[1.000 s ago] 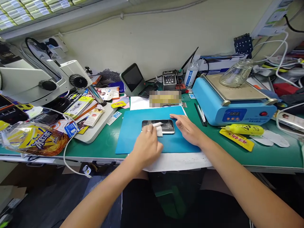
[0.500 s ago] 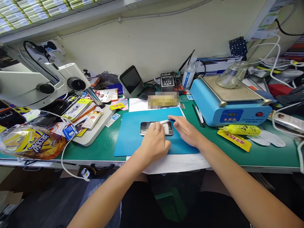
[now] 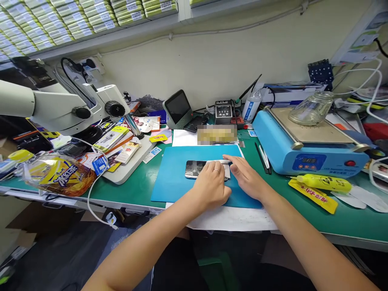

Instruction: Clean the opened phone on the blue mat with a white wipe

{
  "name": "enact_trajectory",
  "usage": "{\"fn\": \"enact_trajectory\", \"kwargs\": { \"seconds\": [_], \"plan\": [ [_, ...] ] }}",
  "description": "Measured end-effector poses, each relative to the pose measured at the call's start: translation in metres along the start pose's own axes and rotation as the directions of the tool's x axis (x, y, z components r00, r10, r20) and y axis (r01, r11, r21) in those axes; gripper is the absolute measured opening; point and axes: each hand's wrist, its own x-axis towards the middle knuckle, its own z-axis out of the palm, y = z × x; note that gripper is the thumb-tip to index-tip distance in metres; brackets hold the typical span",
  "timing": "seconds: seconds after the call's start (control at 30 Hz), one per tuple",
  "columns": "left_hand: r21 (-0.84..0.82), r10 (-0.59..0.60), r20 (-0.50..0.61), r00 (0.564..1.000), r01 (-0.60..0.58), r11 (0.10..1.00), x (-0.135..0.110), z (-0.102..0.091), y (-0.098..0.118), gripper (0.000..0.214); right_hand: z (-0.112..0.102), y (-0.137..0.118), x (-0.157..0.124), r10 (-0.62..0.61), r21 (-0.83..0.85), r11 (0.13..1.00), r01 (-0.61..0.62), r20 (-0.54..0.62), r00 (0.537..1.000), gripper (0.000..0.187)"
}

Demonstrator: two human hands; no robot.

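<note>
Head view: a dark, glossy phone (image 3: 190, 170) is laid flat on a blue mat (image 3: 169, 184), its right part covered by a folded white wipe (image 3: 227, 171) and by fingers. Lightness and stiffness are to be expected of it, with a slick surface and glass that could be cracked by hard pressure; it is judged best held by its two long edges, near the uncovered left end, rather than by the flat face. Its long axis is set from left to right, roughly along the mat's length; which end is the top cannot be told.

The wipe is gripped by the left hand (image 3: 212, 184), whose fingers are curled down over it on the phone. The right hand (image 3: 247, 176) is held open at the phone's right end, fingers extended; whether the phone's edge is touched cannot be made out.

Farther out, a white paper sheet (image 3: 242, 220) is partly covered by the mat's near edge. To the right are placed slim tools (image 3: 263, 158) and a blue machine (image 3: 318, 155), on which a glass jar (image 3: 313, 108) is rested.
</note>
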Motion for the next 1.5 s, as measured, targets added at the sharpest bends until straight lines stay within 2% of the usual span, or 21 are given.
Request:
{"fn": "enact_trajectory", "kwargs": {
  "seconds": [0.1, 0.3, 0.47, 0.53, 0.63, 0.73, 0.87, 0.97, 1.1, 1.2, 1.33, 1.5],
  "plan": [
    [0.026, 0.003, -0.013, 1.0, -0.002, 1.0, 0.005, 0.002, 0.003, 0.04, 0.001, 0.003, 0.0, -0.018, -0.005, 1.0, 0.017, -0.028, 0.999, 0.077],
    [0.05, 0.049, -0.055, 0.997, -0.047, 0.998, -0.026, -0.003, 0.007, 0.048, 0.005, 0.011, -0.001, -0.017, 0.012, 1.0, 0.017, -0.027, 0.999, 0.067],
    [-0.015, 0.013, -0.058, 0.998, -0.014, 1.0, -0.001, 0.003, 0.011, 0.045, 0.004, 0.012, 0.001, -0.013, 0.001, 1.0, 0.013, -0.052, 0.999, 0.072],
    [-0.024, 0.014, -0.095, 0.995, -0.017, 1.0, 0.007, 0.006, 0.015, 0.054, 0.002, 0.009, 0.001, 0.012, -0.017, 1.0, -0.013, -0.053, 0.999, 0.074],
    [-0.016, 0.036, -0.121, 0.992, -0.038, 0.999, 0.001, 0.007, 0.016, 0.071, -0.002, 0.002, 0.0, 0.03, -0.063, 0.997, -0.033, -0.048, 0.998, 0.076],
    [-0.016, 0.025, -0.114, 0.993, -0.027, 1.0, -0.018, 0.006, 0.003, 0.079, -0.004, -0.004, -0.001, -0.03, -0.118, 0.993, 0.025, -0.04, 0.999, 0.073],
    [-0.032, -0.084, -0.079, 0.993, 0.082, 0.996, -0.048, 0.004, -0.033, 0.075, -0.002, -0.004, -0.001, -0.115, -0.161, 0.981, 0.11, -0.021, 0.993, 0.065],
    [-0.061, -0.17, -0.044, 0.984, 0.167, 0.984, -0.068, 0.002, -0.057, 0.072, 0.002, 0.002, 0.0, -0.114, -0.158, 0.982, 0.108, -0.029, 0.993, 0.066],
    [-0.069, -0.197, -0.001, 0.98, 0.196, 0.978, -0.081, -0.005, -0.069, 0.074, 0.003, 0.006, 0.0, -0.093, -0.134, 0.987, 0.09, -0.01, 0.996, 0.069],
    [-0.082, -0.171, -0.003, 0.985, 0.17, 0.982, -0.074, -0.009, -0.068, 0.077, 0.001, 0.004, -0.002, -0.073, -0.102, 0.992, 0.071, -0.01, 0.997, 0.077],
    [-0.141, -0.146, 0.053, 0.988, 0.152, 0.978, -0.048, -0.002, -0.06, 0.081, 0.001, 0.001, -0.003, -0.053, -0.061, 0.997, 0.052, -0.027, 0.998, 0.083],
    [-0.217, -0.102, 0.098, 0.99, 0.121, 0.969, -0.006, 0.009, -0.031, 0.092, 0.0, 0.0, 0.0, -0.027, -0.002, 1.0, 0.027, -0.046, 0.999, 0.092]
  ]
}}
